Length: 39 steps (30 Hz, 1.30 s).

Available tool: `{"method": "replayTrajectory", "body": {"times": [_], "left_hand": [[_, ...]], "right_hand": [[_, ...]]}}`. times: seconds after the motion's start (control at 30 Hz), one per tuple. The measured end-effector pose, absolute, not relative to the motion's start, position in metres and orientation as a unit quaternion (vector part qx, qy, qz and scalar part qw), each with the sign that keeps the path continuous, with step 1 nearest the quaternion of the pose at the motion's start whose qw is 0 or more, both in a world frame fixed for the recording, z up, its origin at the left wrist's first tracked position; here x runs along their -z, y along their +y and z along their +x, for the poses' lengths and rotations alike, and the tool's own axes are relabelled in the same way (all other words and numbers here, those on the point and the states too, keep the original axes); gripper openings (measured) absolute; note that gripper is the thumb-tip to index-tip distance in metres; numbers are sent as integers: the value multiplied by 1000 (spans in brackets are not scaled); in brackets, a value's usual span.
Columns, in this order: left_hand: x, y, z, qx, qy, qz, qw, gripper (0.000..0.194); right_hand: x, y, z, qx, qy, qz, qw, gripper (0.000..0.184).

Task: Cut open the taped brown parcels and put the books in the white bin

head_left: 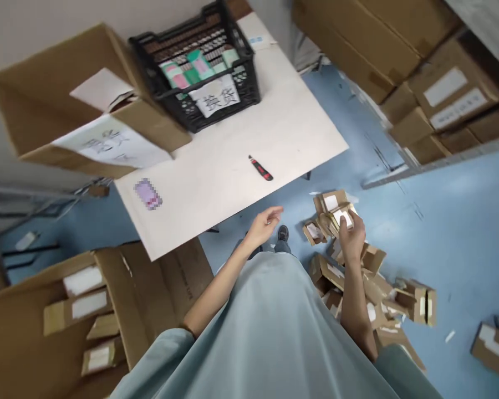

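My right hand [353, 237] grips a small cardboard box [344, 215] with a white label, its thumb lying over the near side. Below that hand, a heap of small opened cardboard boxes [374, 285] lies on the blue floor. My left hand [263, 226] hovers just off the front edge of the white table [216, 188], fingers loosely bent and apart, with nothing in them. On the tabletop nearby rests a black and red utility knife [260, 168]. Farther left on the table lies a blurred-out purple phone-like object [148, 194].
A large open carton [149, 130] and a black plastic crate [187, 113] holding green and pink packs stand at the table's back. Another big carton [149, 293] with small boxes inside is at lower left. Shelves of cartons [453, 94] flank the right.
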<state>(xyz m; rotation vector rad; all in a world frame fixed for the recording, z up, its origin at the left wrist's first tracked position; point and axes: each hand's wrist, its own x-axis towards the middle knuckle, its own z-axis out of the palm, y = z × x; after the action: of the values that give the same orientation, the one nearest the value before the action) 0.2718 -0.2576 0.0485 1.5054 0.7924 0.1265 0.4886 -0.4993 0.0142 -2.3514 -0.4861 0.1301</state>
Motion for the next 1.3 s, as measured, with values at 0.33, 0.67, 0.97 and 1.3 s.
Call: {"method": "replayTrajectory", "body": {"times": [0.33,0.67,0.97,1.3], "left_hand": [[-49,-208,70,-299,561,510,580,51],[-44,-194,-103,-426,645,371,514,51],[-49,-198,-182,-458,700,263,480,48],[-48,-191,-236,-457,779,172,394,57]], "right_hand": [[-13,-265,390,-230,-461,-778,361,63],[26,-94,180,-442,-546,-666,250,75],[69,39,44,-425,-545,-717,93,111],[126,115,-37,-272,-514,-811,58,124]]}}
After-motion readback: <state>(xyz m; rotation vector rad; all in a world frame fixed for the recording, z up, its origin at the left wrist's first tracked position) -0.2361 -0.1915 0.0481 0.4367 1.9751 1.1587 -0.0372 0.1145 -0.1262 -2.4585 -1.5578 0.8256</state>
